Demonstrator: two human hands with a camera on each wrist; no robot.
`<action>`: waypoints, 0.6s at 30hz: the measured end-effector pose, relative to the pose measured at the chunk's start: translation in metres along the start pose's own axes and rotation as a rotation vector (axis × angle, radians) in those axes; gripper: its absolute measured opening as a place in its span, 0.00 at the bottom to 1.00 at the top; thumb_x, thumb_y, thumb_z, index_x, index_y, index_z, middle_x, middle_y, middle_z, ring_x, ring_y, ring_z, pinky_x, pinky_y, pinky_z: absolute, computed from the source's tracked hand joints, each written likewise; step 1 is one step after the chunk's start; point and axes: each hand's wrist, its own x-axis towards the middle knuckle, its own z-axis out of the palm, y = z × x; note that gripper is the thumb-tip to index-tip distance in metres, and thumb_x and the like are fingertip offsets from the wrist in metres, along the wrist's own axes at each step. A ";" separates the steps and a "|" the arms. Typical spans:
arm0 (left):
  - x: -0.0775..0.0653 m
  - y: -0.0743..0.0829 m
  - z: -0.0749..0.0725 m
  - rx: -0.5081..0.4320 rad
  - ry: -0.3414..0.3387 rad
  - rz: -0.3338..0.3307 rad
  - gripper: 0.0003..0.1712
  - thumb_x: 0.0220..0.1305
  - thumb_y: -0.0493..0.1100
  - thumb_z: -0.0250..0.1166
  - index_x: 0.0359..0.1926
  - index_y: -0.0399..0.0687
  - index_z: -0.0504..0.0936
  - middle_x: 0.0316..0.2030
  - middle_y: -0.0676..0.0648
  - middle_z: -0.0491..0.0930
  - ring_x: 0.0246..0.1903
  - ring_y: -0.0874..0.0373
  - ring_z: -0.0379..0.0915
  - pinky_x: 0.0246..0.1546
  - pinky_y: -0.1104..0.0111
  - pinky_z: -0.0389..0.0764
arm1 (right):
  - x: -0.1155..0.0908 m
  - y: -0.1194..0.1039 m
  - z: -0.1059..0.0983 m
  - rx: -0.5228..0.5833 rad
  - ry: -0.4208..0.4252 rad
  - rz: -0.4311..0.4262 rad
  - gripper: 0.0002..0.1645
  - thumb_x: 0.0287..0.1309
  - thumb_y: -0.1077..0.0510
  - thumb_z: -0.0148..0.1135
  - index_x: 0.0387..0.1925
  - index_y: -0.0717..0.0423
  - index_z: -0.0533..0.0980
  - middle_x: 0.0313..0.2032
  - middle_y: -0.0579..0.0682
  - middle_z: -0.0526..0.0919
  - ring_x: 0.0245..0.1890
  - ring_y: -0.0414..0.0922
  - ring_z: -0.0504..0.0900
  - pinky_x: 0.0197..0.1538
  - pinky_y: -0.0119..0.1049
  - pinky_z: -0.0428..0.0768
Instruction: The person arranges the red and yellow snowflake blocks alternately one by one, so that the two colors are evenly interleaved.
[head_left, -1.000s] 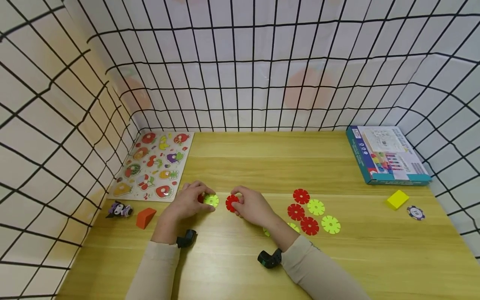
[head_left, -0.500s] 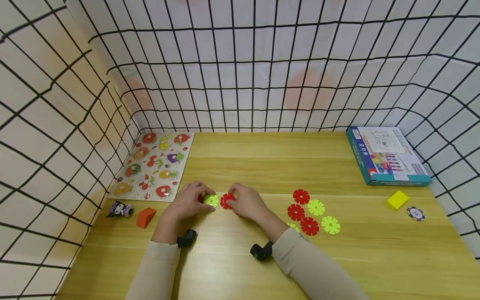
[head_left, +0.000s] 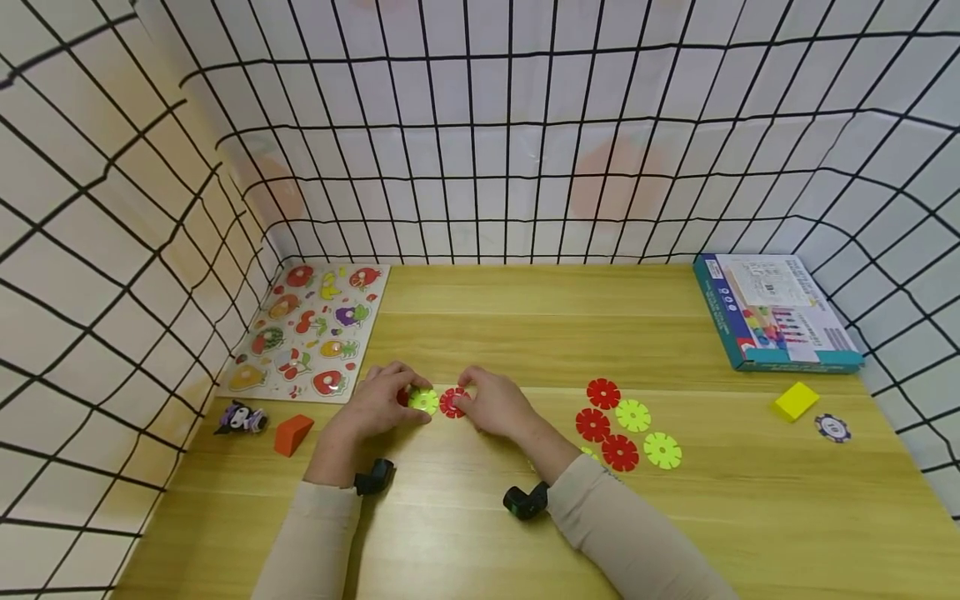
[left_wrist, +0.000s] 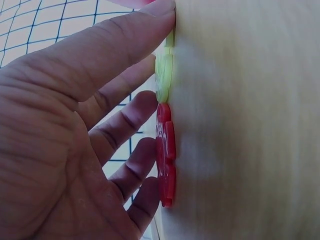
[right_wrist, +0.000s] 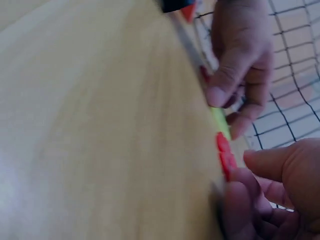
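Observation:
My left hand (head_left: 378,402) holds a yellow-green notched plastic disc (head_left: 424,402) at its edges, thumb on the near side and index finger on the far side. Beneath its other fingers lies a red notched disc (left_wrist: 166,155), mostly hidden in the head view and end to end with the yellow-green one. My right hand (head_left: 497,406) pinches another red notched disc (head_left: 448,402), its fingertips covering the right part. That disc sits flat, close to the right edge of the yellow-green disc.
Several loose red (head_left: 620,452) and yellow-green discs (head_left: 662,450) lie right of my right forearm. A fruit puzzle board (head_left: 311,333), small figurine (head_left: 241,418) and orange block (head_left: 292,435) are on the left. Right are a box (head_left: 776,312), yellow block (head_left: 795,401) and poker chip (head_left: 832,427). Black mesh surrounds the table.
My right hand has slid left with its red disc, closing most of the gap to the yellow-green disc, then stayed nearly still. The left hand has kept its place.

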 end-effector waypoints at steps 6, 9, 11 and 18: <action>-0.001 -0.001 0.000 0.001 -0.011 -0.011 0.23 0.44 0.56 0.74 0.44 0.67 0.80 0.45 0.60 0.69 0.44 0.55 0.57 0.40 0.63 0.64 | -0.011 0.009 -0.014 0.187 -0.043 0.039 0.23 0.61 0.43 0.54 0.55 0.47 0.69 0.15 0.51 0.76 0.14 0.48 0.77 0.19 0.39 0.73; -0.001 -0.001 0.000 -0.013 0.000 -0.013 0.23 0.43 0.57 0.74 0.44 0.67 0.80 0.45 0.59 0.69 0.44 0.55 0.57 0.40 0.62 0.64 | -0.023 0.012 -0.025 0.178 -0.023 0.016 0.23 0.61 0.43 0.55 0.54 0.47 0.69 0.15 0.52 0.76 0.13 0.49 0.76 0.18 0.39 0.71; -0.001 -0.001 0.001 -0.020 0.009 -0.010 0.24 0.43 0.59 0.73 0.44 0.67 0.80 0.43 0.58 0.70 0.43 0.55 0.57 0.38 0.62 0.64 | -0.032 0.016 -0.033 0.150 0.000 -0.013 0.22 0.61 0.43 0.55 0.53 0.46 0.71 0.16 0.50 0.75 0.13 0.47 0.73 0.17 0.38 0.70; 0.004 0.005 0.003 0.012 0.012 0.035 0.27 0.43 0.63 0.71 0.46 0.67 0.79 0.44 0.58 0.70 0.45 0.56 0.58 0.44 0.58 0.64 | -0.063 0.041 -0.054 0.083 -0.017 -0.048 0.20 0.56 0.44 0.61 0.49 0.45 0.74 0.19 0.48 0.71 0.14 0.42 0.67 0.18 0.35 0.68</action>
